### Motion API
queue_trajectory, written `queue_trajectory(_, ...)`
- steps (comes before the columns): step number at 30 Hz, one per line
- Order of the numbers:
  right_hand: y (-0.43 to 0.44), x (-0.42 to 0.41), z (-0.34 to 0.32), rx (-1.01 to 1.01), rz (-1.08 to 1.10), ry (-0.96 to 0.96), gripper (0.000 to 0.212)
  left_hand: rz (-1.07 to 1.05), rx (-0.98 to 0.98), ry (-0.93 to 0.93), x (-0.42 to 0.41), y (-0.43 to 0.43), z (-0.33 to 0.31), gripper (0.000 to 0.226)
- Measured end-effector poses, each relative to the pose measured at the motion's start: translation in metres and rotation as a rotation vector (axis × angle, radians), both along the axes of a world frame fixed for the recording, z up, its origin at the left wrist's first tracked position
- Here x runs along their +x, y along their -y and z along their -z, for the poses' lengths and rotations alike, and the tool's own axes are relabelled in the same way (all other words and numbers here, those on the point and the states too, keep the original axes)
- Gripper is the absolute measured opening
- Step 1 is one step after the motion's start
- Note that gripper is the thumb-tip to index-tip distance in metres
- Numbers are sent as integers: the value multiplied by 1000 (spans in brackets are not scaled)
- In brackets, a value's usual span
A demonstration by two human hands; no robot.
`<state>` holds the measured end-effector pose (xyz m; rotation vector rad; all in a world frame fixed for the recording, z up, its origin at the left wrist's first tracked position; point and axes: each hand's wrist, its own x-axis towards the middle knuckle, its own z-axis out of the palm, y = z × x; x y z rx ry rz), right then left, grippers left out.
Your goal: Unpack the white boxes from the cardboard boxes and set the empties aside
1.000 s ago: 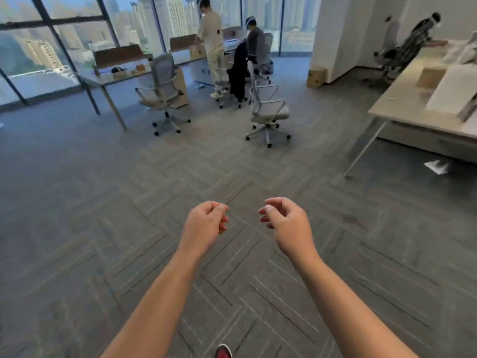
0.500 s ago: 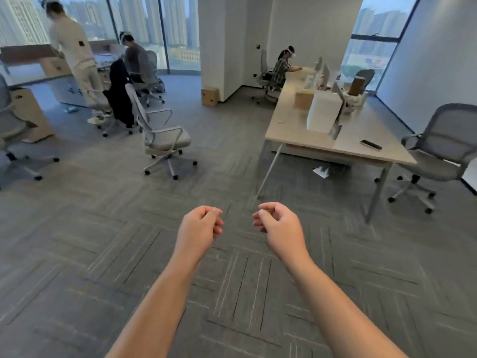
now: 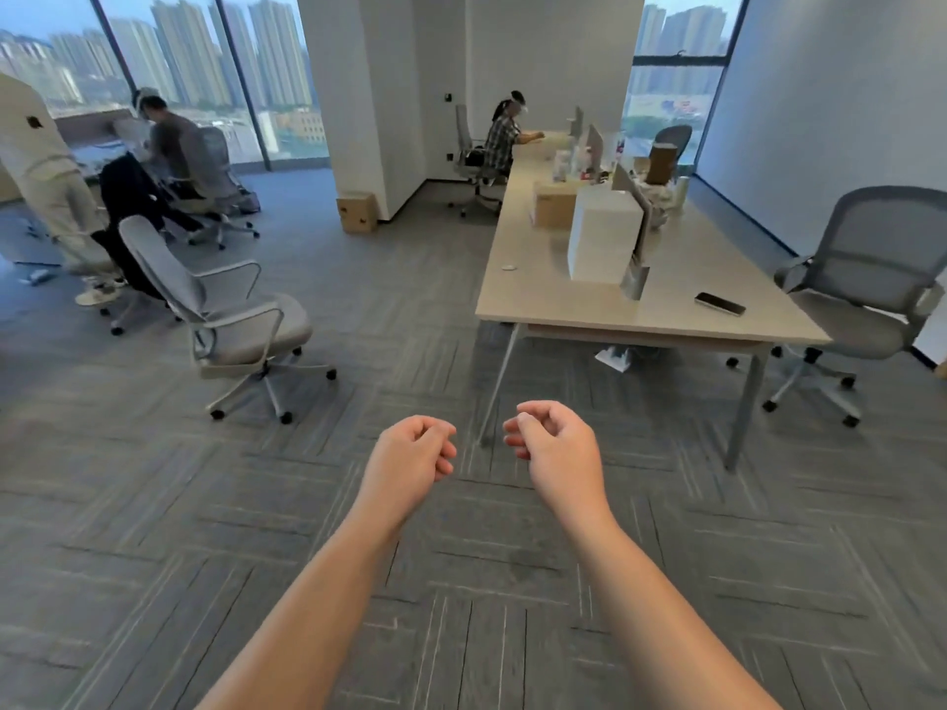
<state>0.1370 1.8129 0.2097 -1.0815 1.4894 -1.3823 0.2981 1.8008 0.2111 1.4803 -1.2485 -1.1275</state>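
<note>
Grey patterned carpet [image 3: 153, 504] lies under the bare left hand [image 3: 410, 453] and right hand [image 3: 558, 453], both loosely curled, holding nothing. The tall white rectangular box [image 3: 603, 238] stands on the long pale wooden table [image 3: 538, 299], just in front of a brown cardboard box [image 3: 551, 210], well apart from the hands.

l hand [image 3: 415, 456] & r hand [image 3: 561, 448] bare; both forearms [image 3: 323, 597] bare along whole visible length.

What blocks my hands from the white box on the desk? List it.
Nothing visible. The left hand and right hand hang empty over carpet; the white box stands on the desk with bare tabletop before it. The phone lies off to its right.
</note>
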Motion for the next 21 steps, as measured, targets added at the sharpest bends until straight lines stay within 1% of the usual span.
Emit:
queue_trajectory(3,82,1,-11,-10,-45,6,12,-52,-2,-8,-3,71,-9,17)
queue_trajectory(6,155,17,-22,-6,-102,-4,13,-102,-5,0,11,131,-17,18)
queue_trajectory(9,221,43,-25,5,-170,-36,13,-156,1,-9,39,191,-16,18)
queue_trajectory(14,345,95,-11,-8,-228,-87,14,-239,-11,-84,99,314,4,16)
queue_trajectory(21,526,163,-9,3,-176,-119,14,-177,12,-126,161,512,5,18)
